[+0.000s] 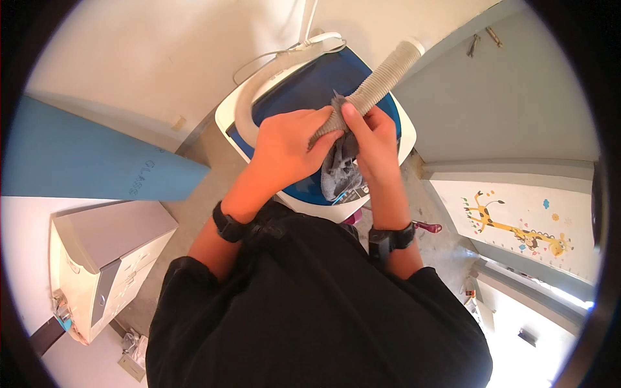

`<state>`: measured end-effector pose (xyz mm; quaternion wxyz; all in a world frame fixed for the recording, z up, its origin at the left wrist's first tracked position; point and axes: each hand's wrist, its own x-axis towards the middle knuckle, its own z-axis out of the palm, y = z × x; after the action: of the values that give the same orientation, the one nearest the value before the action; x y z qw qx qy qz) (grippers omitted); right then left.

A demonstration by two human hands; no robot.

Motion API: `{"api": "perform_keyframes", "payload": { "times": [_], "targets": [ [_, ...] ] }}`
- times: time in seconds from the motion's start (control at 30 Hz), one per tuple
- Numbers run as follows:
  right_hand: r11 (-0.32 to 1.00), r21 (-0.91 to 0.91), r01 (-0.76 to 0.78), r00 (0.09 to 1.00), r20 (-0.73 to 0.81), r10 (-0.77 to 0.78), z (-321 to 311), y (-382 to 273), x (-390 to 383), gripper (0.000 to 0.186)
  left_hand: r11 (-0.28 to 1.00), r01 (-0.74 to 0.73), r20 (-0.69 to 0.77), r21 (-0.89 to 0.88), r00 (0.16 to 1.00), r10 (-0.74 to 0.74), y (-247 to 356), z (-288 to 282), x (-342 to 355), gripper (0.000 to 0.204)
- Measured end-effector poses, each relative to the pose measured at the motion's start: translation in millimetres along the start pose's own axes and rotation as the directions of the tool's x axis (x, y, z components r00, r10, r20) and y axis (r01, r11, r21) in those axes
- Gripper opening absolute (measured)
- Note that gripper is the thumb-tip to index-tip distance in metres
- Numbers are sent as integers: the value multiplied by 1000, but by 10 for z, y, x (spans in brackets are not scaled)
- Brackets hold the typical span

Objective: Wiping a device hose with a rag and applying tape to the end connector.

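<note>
A beige corrugated hose (pixel 385 72) slants between my hands, its pale far end pointing up and right. My left hand (pixel 294 142) is closed round the lower stretch of the hose, thumb and fingers pressing it. Just to the right, my right hand (pixel 375 139) grips the hose with its thumb on top. At that spot a ragged grey scrap (pixel 339 100) sticks up against the hose. A crumpled grey, torn-looking sheet (pixel 339 174) lies or hangs below my hands. Underneath stands a white washing machine (pixel 226 116) with a dark blue lid (pixel 310 81).
A second thick beige hose (pixel 244 107) curves over the machine's left side, near a thin cable (pixel 249 66). At left are a blue panel (pixel 97 152) and a low cabinet (pixel 110 252). A giraffe-decorated white board (pixel 517 220) stands at right, near a pink-handled object (pixel 428 227).
</note>
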<state>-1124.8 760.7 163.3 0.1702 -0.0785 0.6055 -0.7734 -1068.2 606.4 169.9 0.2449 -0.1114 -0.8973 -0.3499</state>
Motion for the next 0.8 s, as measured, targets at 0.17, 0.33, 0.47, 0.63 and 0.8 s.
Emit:
{"api": "perform_keyframes", "payload": {
  "times": [0.17,0.33,0.47,0.63,0.8],
  "targets": [
    [997,-30,65,994,89,-62,-22,-72,-5,26,967,97,86,-236,993,-79,-52,19,-9,25],
    [998,-45,-41,986,-165,33,22,8,34,30,999,-46,76,18,996,45,-7,21,62,26],
    [988,116,104,968,218,-127,-139,-77,-49,28,655,455,390,-603,885,-256,2,-110,89,26],
    [999,-25,26,991,-130,-29,159,-36,34,26,994,-51,30,100,998,48,-10,46,47,28],
    [995,15,95,995,23,-96,-28,-104,-83,28,922,226,218,-315,962,-161,51,-173,119,25]
  ]
}}
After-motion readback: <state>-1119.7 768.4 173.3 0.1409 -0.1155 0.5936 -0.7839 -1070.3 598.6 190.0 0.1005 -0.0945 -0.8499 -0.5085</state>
